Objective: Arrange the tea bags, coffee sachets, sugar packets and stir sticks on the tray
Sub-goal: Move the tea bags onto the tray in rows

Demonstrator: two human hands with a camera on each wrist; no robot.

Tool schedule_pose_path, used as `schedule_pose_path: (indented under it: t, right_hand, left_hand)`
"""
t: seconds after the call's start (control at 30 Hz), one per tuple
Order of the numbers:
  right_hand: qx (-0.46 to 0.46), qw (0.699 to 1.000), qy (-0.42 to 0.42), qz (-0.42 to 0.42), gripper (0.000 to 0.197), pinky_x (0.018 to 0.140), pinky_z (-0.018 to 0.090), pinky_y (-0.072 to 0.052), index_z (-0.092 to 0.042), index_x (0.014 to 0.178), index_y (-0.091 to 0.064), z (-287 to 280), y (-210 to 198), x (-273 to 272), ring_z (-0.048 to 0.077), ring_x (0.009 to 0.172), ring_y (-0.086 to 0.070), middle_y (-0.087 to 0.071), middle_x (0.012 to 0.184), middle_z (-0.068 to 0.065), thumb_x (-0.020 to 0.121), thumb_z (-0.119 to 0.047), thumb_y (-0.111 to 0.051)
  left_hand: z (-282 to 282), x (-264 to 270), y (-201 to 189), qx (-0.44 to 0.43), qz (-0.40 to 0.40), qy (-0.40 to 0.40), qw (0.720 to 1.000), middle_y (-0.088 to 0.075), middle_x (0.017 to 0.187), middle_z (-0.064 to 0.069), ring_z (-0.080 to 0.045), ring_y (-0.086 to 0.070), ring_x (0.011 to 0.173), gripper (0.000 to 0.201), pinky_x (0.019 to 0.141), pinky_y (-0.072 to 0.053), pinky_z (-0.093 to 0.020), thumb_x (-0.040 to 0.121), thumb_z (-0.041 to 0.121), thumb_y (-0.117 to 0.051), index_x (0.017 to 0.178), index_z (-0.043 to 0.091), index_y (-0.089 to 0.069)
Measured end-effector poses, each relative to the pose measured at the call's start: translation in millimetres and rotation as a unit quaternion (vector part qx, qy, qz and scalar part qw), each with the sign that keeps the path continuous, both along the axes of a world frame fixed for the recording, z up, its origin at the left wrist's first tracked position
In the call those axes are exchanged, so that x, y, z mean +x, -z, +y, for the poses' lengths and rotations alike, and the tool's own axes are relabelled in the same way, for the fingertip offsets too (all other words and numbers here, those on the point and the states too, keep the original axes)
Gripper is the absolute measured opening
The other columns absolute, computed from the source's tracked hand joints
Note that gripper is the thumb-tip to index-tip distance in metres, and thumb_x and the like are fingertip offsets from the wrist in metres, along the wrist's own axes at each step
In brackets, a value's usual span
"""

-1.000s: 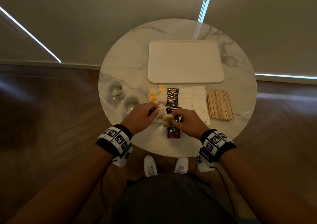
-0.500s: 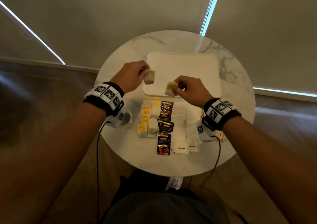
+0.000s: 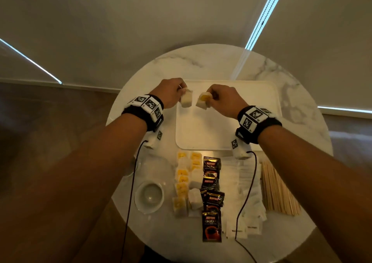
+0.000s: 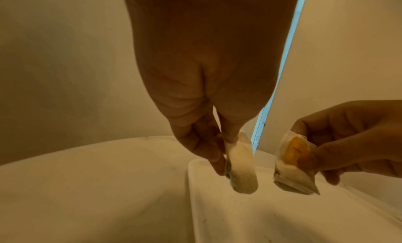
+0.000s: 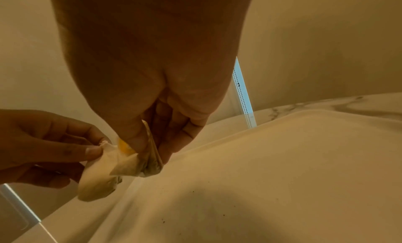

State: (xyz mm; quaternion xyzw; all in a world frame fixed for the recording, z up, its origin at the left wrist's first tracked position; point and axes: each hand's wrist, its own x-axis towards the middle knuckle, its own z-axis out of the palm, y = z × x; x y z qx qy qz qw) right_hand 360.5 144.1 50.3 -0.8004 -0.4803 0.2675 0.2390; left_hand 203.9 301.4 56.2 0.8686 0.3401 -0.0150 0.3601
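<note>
Paper-thin and nearly weightless, the tea bags crumple easily, so I pinch each by its top edge. My left hand (image 3: 170, 93) nips a plain tea bag (image 3: 186, 101) and my right hand (image 3: 223, 99) a yellow-tagged tea bag (image 3: 203, 101), both hanging just above the far left corner of the tray (image 3: 257, 93); the rest wait on the table (image 3: 302, 109).

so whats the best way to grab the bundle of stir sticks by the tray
Take the stir sticks across the middle of the bundle, coming from above with the right hand. They lie flat, side by side, at the table's right, so a wide grip across them probably keeps them together.
</note>
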Motion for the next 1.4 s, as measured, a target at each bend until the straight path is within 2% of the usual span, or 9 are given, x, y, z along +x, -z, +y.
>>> schedule_pose_path:
  t: [0.23,0.37,0.57,0.67,0.77,0.87,1.0,1.23,1.4]
  right_hand:
    - [-0.057,0.998,-0.014,0.014,0.005,0.073,0.026,-0.037,-0.020,0.094,-0.061,52,38,20,0.019,0.085,-0.057,-0.064,0.092,-0.001,0.092,-0.023,-0.057]
    - [-0.065,0.998,-0.017,0.018,0.014,0.074,0.026,-0.037,-0.014,0.103,-0.062,75,51,27,0.022,0.089,-0.057,-0.064,0.098,0.003,0.090,-0.018,-0.058]
    - [-0.003,0.997,0.072,0.022,0.028,0.079,0.033,-0.048,-0.010,0.111,-0.054,91,63,26,0.019,0.086,-0.054,-0.062,0.105,0.008,0.085,-0.014,-0.065]
    - [0.039,0.994,0.104,0.015,0.025,0.075,0.034,-0.048,-0.011,0.100,-0.053,87,66,23,0.021,0.081,-0.056,-0.059,0.097,0.007,0.085,-0.024,-0.068]
    - [0.026,0.997,0.069,0.007,0.033,0.072,0.029,-0.047,-0.016,0.097,-0.058,80,69,18,0.020,0.078,-0.058,-0.059,0.096,0.005,0.080,-0.039,-0.075]
    - [0.008,0.999,0.016,-0.030,0.027,0.072,0.023,-0.039,-0.017,0.099,-0.066,79,75,16,0.020,0.079,-0.058,-0.057,0.098,0.007,0.081,-0.034,-0.076]
    - [0.007,0.999,0.017,-0.047,0.021,0.074,0.027,-0.042,-0.014,0.100,-0.068,83,78,15,0.023,0.082,-0.059,-0.059,0.102,0.011,0.084,-0.027,-0.073]
    - [0.035,0.998,0.014,-0.057,0.019,0.081,0.031,-0.047,-0.020,0.100,-0.067,68,53,17,0.019,0.089,-0.057,-0.060,0.102,0.006,0.085,-0.031,-0.068]
    - [0.066,0.994,0.023,-0.080,0.017,0.081,0.024,-0.046,-0.018,0.095,-0.069,41,4,16,0.008,0.079,-0.056,-0.066,0.094,-0.003,0.086,-0.032,-0.062]
  left_hand:
    - [43,32,39,-0.041,-0.001,-0.010,0.999,-0.068,0.094,-0.006,-0.010,-0.068,0.069,0.009,0.066,-0.050,-0.020,0.098,0.016,-0.052,0.098,0.014,-0.061]
    - [59,37,54,-0.010,0.022,0.007,1.000,-0.068,0.093,-0.006,-0.020,-0.066,0.081,0.013,0.080,-0.053,-0.033,0.096,0.020,-0.053,0.102,0.012,-0.062]
    - [62,37,60,0.039,-0.001,-0.024,0.999,-0.047,0.114,-0.004,-0.013,-0.048,0.092,0.027,0.087,-0.041,-0.027,0.091,0.019,-0.063,0.116,0.017,-0.057]
    - [61,34,57,0.052,-0.025,-0.015,0.998,-0.049,0.104,-0.001,-0.012,-0.049,0.085,0.020,0.080,-0.042,-0.024,0.086,0.024,-0.068,0.102,0.018,-0.059]
    - [57,35,60,0.046,0.018,0.042,0.998,-0.052,0.096,-0.001,-0.015,-0.052,0.083,0.029,0.076,-0.043,-0.026,0.075,0.032,-0.078,0.094,0.019,-0.062]
    - [52,36,69,0.059,0.077,0.075,0.992,-0.047,0.101,-0.001,-0.020,-0.054,0.090,0.037,0.079,-0.044,-0.029,0.072,0.033,-0.081,0.102,0.019,-0.064]
    - [51,37,70,0.083,0.064,0.081,0.991,-0.052,0.108,-0.008,-0.025,-0.056,0.095,0.028,0.078,-0.042,-0.028,0.080,0.028,-0.075,0.104,0.018,-0.065]
    - [44,29,56,0.073,0.026,0.052,0.996,-0.052,0.113,-0.010,-0.024,-0.055,0.098,0.039,0.088,-0.047,-0.037,0.080,0.038,-0.074,0.110,0.018,-0.062]
    - [16,14,28,0.081,-0.012,0.044,0.996,-0.057,0.109,-0.007,-0.016,-0.053,0.086,0.028,0.083,-0.046,-0.030,0.083,0.029,-0.072,0.107,0.018,-0.063]
